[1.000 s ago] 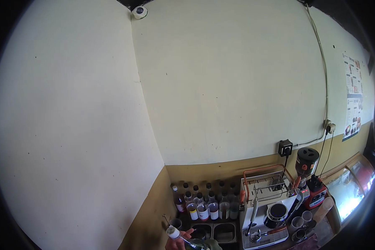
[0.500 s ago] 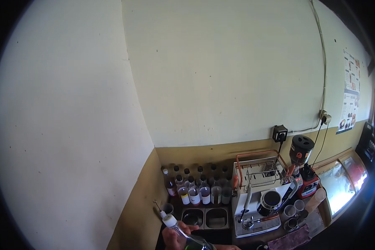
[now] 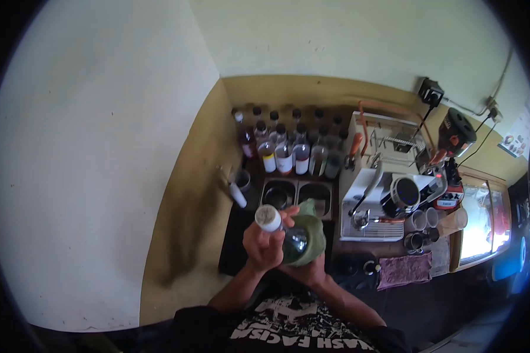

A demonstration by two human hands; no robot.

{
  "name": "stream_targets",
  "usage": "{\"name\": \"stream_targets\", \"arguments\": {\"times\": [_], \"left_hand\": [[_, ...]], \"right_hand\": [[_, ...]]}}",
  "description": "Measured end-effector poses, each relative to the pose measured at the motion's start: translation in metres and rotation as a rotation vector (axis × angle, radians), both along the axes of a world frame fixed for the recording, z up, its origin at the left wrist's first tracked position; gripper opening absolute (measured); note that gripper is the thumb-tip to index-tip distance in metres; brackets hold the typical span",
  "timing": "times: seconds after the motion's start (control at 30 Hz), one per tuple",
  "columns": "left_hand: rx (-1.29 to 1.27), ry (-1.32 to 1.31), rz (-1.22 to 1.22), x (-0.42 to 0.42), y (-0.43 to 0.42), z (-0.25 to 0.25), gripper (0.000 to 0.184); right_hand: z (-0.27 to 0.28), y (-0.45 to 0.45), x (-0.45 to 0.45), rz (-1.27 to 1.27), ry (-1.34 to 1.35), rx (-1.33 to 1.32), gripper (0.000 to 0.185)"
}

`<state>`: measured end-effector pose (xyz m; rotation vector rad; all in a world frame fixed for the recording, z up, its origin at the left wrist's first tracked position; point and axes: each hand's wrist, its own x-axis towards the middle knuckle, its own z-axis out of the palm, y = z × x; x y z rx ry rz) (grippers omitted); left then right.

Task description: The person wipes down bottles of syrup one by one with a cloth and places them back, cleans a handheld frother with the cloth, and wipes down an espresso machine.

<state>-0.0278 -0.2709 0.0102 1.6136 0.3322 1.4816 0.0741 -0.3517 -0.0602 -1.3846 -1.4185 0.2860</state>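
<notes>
A clear glass bottle with a white cap is held tilted in front of my chest, its cap end toward the camera. My left hand is wrapped round its neck just below the cap. Against the bottle's far side and body lies a green cloth. My right hand grips the cloth and the lower bottle from beneath; part of its fingers is hidden behind them. Just beyond the bottle is a double steel sink set in the dark counter.
Several capped syrup bottles stand in rows along the wall. An espresso machine is right of the sink, with a grinder behind. Plastic cups, a purple cloth and a glass display case are further right. A grey tumbler stands left.
My view has tilted downward, bringing both forearms, the counter and the green cloth into sight. The bottle appears higher in view, with my left hand still around its neck.
</notes>
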Motion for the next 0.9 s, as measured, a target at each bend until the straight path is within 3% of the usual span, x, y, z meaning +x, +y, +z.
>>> {"name": "stream_targets", "arguments": {"times": [0.13,0.23,0.33,0.37,0.5,0.7,0.73,0.77,0.87,0.9], "left_hand": [[-0.053,-0.14,-0.047,-0.005,0.012,-0.006,0.048],[-0.058,-0.217,-0.156,-0.003,0.012,-0.016,0.044],[-0.17,-0.07,-0.393,-0.01,0.017,-0.025,0.047],[-0.234,-0.078,-0.473,-0.009,0.018,-0.03,0.052],[-0.367,-0.128,-0.563,-0.005,0.026,-0.032,0.063],[-0.319,-0.296,-0.365,-0.013,0.048,-0.031,0.05],[-0.311,-0.257,-0.29,-0.014,0.05,-0.028,0.049],[-0.306,-0.219,-0.219,-0.014,0.05,-0.026,0.048],[-0.23,-0.104,-0.099,-0.011,0.046,-0.027,0.047],[-0.191,-0.058,-0.063,-0.01,0.04,-0.026,0.047]], "right_hand": [[-0.033,-0.005,0.011,0.152,0.191,-0.192,0.078],[-0.023,0.007,0.025,0.323,0.139,-0.187,0.077],[0.007,0.015,0.037,0.667,0.427,-0.427,0.073],[0.002,0.02,0.041,0.83,0.5,-0.546,0.086],[-0.052,0.033,0.045,1.093,1.044,-0.669,0.103],[-0.05,0.016,0.039,1.024,0.869,-0.674,0.099],[-0.046,0.011,0.037,1.0,0.843,-0.682,0.098],[-0.035,0.006,0.033,0.82,0.818,-0.616,0.088],[-0.012,0.004,0.032,0.695,0.544,-0.639,0.086],[-0.007,0.004,0.029,0.605,0.452,-0.464,0.085]]}}
